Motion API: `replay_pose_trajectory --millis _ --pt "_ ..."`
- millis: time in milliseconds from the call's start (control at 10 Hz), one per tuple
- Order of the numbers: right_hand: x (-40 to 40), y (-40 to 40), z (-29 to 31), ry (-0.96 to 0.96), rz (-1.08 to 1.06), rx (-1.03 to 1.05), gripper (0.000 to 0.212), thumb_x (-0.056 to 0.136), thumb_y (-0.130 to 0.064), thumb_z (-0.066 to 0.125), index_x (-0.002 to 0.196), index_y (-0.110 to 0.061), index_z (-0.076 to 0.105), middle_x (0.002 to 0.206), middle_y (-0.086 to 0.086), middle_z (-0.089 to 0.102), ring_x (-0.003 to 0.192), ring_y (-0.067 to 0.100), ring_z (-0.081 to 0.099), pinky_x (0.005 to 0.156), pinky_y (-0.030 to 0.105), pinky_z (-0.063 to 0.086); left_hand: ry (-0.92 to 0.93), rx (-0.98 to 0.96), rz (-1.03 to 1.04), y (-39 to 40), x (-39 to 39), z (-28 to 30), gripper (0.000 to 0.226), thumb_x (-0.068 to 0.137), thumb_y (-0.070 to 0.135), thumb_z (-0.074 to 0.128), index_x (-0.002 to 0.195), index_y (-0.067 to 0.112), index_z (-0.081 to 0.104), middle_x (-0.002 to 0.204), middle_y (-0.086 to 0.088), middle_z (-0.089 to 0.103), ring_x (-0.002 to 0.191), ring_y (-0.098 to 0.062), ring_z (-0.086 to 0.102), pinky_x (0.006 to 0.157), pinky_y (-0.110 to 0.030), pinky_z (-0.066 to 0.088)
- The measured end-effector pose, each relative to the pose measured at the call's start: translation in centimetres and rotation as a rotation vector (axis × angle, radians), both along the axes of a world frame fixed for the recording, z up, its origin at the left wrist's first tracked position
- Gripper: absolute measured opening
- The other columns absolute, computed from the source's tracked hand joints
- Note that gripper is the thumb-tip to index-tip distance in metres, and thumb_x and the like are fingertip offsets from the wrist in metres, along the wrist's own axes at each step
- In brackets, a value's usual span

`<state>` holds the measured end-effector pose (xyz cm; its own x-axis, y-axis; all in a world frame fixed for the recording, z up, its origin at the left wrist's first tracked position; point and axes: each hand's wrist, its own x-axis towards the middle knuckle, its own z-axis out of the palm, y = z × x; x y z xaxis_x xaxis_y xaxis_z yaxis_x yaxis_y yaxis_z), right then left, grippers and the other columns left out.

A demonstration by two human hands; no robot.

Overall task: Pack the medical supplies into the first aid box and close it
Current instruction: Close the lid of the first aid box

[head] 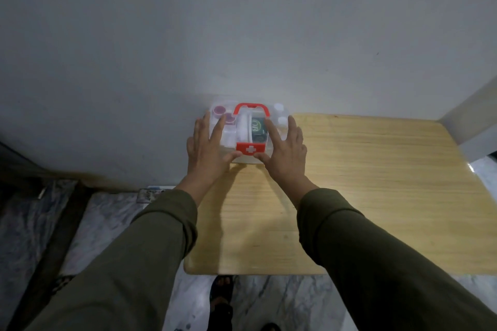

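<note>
A clear plastic first aid box [228, 140] with a red handle [251, 107] and a red latch with a white cross [250, 149] stands at the far left corner of the wooden table [363, 183], against the wall. Its lid is down. Through the lid I see purple-capped jars [219, 109], a white roll, a dark green pack [257, 127] and white bottle caps [279, 107]. My left hand [207, 148] lies flat on the left part of the lid, its thumb beside the latch. My right hand [285, 148] lies flat on the right part, its thumb under the latch.
A grey wall rises right behind the box. The table's near edge [255, 273] ends over a marble floor, where sandalled feet [222, 301] show. A dark beam [53, 244] and a small printed object [150, 195] lie at the lower left.
</note>
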<state>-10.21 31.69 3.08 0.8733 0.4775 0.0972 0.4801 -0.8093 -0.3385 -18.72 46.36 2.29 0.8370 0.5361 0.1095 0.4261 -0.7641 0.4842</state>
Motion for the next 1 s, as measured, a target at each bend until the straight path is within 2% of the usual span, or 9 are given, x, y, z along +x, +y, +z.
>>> replay_pose_trajectory --millis 200,400,800,1000 --pt "1.7 0.9 -0.5 -0.004 0.027 0.074 0.079 0.080 -0.050 0.065 0.144 -0.038 0.021 0.159 0.012 0.003 0.145 0.039 0.006 0.114 0.053 0.023 -0.058 -0.027 -0.025 1.6 2.0 -0.8 0.091 0.076 0.050 0.069 0.146 0.029 0.014 0.158 -0.007 0.006 0.146 -0.026 0.004 0.116 -0.050 0.017" --pt "4.0 2.7 -0.1 0.043 0.033 0.108 0.077 0.080 -0.041 0.068 0.143 -0.038 0.024 0.159 0.010 0.001 0.145 0.037 0.004 0.114 0.054 0.024 -0.062 -0.033 -0.035 3.2 4.4 -0.8 0.092 0.076 0.050 0.069 0.146 0.028 0.013 0.158 -0.008 0.007 0.145 -0.028 0.007 0.115 -0.048 0.017" --pt "5.7 3.0 0.3 0.061 0.090 0.061 0.084 0.079 -0.045 0.069 0.145 -0.040 0.018 0.159 0.009 -0.001 0.146 0.034 0.003 0.115 0.052 0.021 -0.084 -0.058 -0.153 5.3 5.7 -0.9 0.098 0.069 0.053 0.073 0.145 0.028 0.017 0.156 -0.005 0.006 0.141 -0.028 0.016 0.112 -0.048 0.025" --pt "5.0 1.8 0.9 0.075 0.052 0.089 0.094 0.074 -0.043 0.074 0.145 -0.042 0.012 0.160 0.008 0.001 0.146 0.030 0.007 0.114 0.049 0.022 -0.104 -0.152 -0.099 4.5 4.0 -0.4 0.095 0.074 0.051 0.070 0.146 0.030 0.012 0.158 -0.007 0.004 0.145 -0.026 0.007 0.115 -0.046 0.016"
